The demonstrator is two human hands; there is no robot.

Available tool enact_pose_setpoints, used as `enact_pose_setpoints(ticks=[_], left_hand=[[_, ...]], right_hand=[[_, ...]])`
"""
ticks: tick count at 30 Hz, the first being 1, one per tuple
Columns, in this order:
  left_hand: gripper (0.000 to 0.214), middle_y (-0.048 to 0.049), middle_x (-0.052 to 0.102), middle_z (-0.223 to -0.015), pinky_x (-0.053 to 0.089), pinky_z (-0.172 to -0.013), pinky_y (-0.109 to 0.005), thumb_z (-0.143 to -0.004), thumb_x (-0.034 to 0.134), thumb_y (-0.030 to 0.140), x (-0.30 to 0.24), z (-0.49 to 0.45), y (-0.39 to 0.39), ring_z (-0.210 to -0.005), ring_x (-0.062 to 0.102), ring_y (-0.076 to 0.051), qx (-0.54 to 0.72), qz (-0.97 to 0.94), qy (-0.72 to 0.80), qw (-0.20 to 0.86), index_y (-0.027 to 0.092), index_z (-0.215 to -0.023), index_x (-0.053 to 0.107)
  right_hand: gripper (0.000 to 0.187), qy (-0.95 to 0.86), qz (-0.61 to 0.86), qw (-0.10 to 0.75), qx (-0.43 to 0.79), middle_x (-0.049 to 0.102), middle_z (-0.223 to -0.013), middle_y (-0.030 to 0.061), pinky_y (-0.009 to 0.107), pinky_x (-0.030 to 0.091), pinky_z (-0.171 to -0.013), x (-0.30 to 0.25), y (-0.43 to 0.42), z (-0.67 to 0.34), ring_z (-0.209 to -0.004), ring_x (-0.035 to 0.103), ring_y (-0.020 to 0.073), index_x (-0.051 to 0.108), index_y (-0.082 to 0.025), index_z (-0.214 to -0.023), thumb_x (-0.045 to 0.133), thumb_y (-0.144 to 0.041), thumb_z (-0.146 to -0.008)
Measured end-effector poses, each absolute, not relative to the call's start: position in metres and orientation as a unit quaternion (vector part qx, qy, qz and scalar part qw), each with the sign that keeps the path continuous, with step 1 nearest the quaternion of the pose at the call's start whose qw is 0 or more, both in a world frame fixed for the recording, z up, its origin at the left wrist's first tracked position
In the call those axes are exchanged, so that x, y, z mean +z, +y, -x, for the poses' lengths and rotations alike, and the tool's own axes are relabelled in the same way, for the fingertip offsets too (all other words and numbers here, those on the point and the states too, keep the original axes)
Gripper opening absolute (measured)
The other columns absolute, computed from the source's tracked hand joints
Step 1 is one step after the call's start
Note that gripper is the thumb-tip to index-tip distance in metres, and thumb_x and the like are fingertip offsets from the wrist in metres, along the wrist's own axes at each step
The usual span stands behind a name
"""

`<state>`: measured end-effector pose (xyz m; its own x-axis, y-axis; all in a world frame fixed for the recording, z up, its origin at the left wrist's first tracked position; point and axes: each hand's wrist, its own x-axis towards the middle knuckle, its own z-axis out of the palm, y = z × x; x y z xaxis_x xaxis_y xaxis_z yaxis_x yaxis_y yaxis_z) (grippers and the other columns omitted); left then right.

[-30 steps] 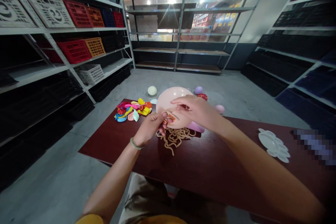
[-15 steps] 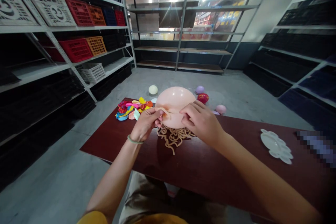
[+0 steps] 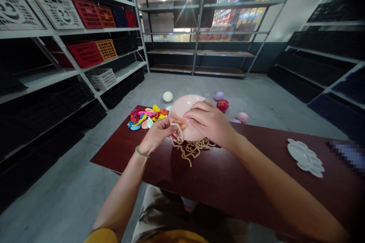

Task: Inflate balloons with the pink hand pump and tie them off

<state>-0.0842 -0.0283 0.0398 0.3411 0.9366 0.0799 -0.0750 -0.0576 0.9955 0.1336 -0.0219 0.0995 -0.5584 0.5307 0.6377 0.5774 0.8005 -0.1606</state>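
A large pale pink inflated balloon (image 3: pixel 182 103) stands before me over the table, its darker neck toward me. My left hand (image 3: pixel 159 133), with a light green band on its wrist, is closed in a pinch at the neck. A tan strand like a rubber band (image 3: pixel 180 133) curves from its thumb and fingers. My right hand (image 3: pixel 211 123) lies across the balloon's right front, fingers bent and tips at the neck; what they pinch is hidden. Below the balloon lies a tangled pile of tan strands (image 3: pixel 192 150).
Several coloured uninflated balloons (image 3: pixel 142 117) lie left on the dark red table (image 3: pixel 171 178). A white lobed plate (image 3: pixel 305 157) and a blurred-out object (image 3: pixel 348 155) lie right. Small inflated balloons, one red (image 3: pixel 222 105), are beyond the table. Shelves with crates (image 3: pixel 85 54) stand around.
My right hand has moved left across the balloon, bringing its fingertips closer to my left hand. The tan strand at my left hand now curves downward.
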Motion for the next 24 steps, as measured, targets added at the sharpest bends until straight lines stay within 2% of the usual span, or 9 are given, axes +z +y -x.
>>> enact_pose_setpoints(ticks=[4,10,15,19,24], left_hand=[[0.024,0.0007,0.066,-0.070,0.050,-0.056,-0.020,-0.082,0.070,0.037,0.043,0.084,-0.032,-0.057,0.062,-0.010,0.424,-0.604,0.365,0.568,0.015,-0.085,0.063],[0.021,0.0014,0.064,-0.070,0.050,-0.056,-0.020,-0.084,0.068,0.035,0.046,0.084,-0.034,-0.058,0.063,-0.010,0.414,-0.612,0.361,0.568,0.015,-0.086,0.062],[0.022,0.0007,0.066,-0.071,0.050,-0.056,-0.020,-0.082,0.069,0.035,0.043,0.083,-0.031,-0.058,0.063,-0.010,0.418,-0.606,0.372,0.565,0.015,-0.089,0.064],[0.017,0.0012,0.066,-0.068,0.049,-0.054,-0.020,-0.081,0.067,0.031,0.041,0.079,-0.031,-0.053,0.062,-0.009,0.429,-0.581,0.396,0.567,0.015,-0.085,0.063],[0.012,0.0019,0.065,-0.064,0.048,-0.054,-0.022,-0.080,0.064,0.028,0.038,0.070,-0.034,-0.053,0.061,-0.011,0.503,-0.564,0.426,0.497,0.017,-0.082,0.060]], right_hand=[[0.016,-0.904,0.312,0.287,-0.060,0.069,-0.093,0.0042,0.038,0.041,-0.085,0.095,-0.016,-0.118,-0.090,0.054,0.0216,0.074,-0.023,-0.090,0.059,-0.023,-0.095],[0.012,-0.912,0.316,0.252,-0.068,0.068,-0.089,0.0017,0.035,0.035,-0.080,0.094,-0.015,-0.113,-0.088,0.051,0.0197,0.074,-0.023,-0.088,0.063,-0.024,-0.093],[0.011,-0.901,0.340,0.254,-0.091,0.066,-0.081,0.0016,0.034,0.033,-0.077,0.090,-0.012,-0.108,-0.086,0.052,0.0212,0.069,-0.021,-0.076,0.066,-0.019,-0.085],[0.008,-0.894,0.348,0.262,-0.106,0.066,-0.080,0.0026,0.034,0.033,-0.076,0.086,-0.012,-0.106,-0.085,0.052,0.0228,0.065,-0.022,-0.075,0.063,-0.020,-0.083],[0.010,-0.892,0.350,0.267,-0.100,0.067,-0.081,0.0023,0.035,0.032,-0.077,0.084,-0.011,-0.107,-0.086,0.054,0.0230,0.064,-0.022,-0.075,0.062,-0.020,-0.084]])
